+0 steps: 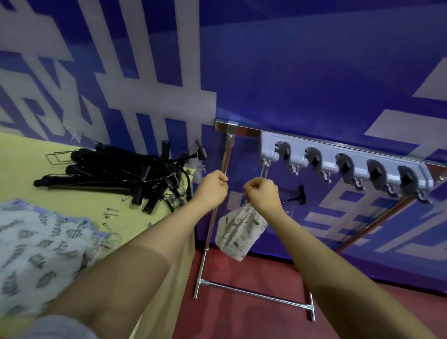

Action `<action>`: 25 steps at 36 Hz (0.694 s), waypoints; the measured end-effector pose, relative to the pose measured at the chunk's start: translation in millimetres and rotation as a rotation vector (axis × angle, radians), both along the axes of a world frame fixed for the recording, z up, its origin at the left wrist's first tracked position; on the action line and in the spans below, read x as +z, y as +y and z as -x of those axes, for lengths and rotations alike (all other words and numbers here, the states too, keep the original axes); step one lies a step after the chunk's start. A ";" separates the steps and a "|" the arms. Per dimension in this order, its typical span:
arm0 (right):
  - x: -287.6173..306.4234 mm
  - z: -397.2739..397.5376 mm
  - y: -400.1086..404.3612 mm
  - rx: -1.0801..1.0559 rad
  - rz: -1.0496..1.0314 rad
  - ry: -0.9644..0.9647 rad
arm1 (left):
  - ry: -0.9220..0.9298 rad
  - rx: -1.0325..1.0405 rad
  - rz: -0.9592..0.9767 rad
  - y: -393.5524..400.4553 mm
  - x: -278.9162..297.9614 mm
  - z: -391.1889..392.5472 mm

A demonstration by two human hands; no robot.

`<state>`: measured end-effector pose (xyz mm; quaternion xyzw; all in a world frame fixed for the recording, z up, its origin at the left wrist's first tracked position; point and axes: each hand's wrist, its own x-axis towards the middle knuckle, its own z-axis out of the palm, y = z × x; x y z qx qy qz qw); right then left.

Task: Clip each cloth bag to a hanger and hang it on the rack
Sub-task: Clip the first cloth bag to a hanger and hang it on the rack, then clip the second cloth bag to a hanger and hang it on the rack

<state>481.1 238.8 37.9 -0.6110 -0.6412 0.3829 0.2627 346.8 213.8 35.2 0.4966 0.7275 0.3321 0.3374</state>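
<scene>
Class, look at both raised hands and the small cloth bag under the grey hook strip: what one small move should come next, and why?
Probably lift the drawstring loop over the leftmost hook of the grey strip. The right hand pinches the strings just below that hook, with the cloth bag dangling beneath; the left hand is curled close by, near the rack's upright post. Whether the loop already sits on the hook cannot be told.

Your right hand (261, 194) covers the top of the cloth bag (240, 231), so you cannot tell what its fingers pinch there, nor how the bag joins the thin wire running up to the grey hook rail (347, 160). Your left hand (212, 189) is curled, its contents hidden. A black hanger (297, 195) shows only partly past your right wrist. The patterned cloth (26, 252) on the surface (16, 158) is blurred and cut by the left edge. The rack (214, 215) runs out at the right edge.
</scene>
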 end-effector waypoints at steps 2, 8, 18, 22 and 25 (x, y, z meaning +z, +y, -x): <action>2.1 12.9 -9.8 0.029 -0.010 0.014 | -0.027 0.026 -0.005 -12.2 1.4 14.5; -3.1 66.6 -43.7 0.143 0.004 0.045 | -0.005 0.099 -0.017 -57.8 0.1 79.4; -21.0 184.7 -101.7 0.302 0.024 0.039 | -0.016 0.173 0.076 -134.8 -19.1 213.8; -40.4 226.6 -127.7 0.371 0.033 0.007 | -0.006 0.172 0.121 -159.6 -30.2 253.5; -58.3 252.7 -144.1 0.423 0.052 -0.056 | 0.011 0.140 0.156 -175.1 -40.5 277.3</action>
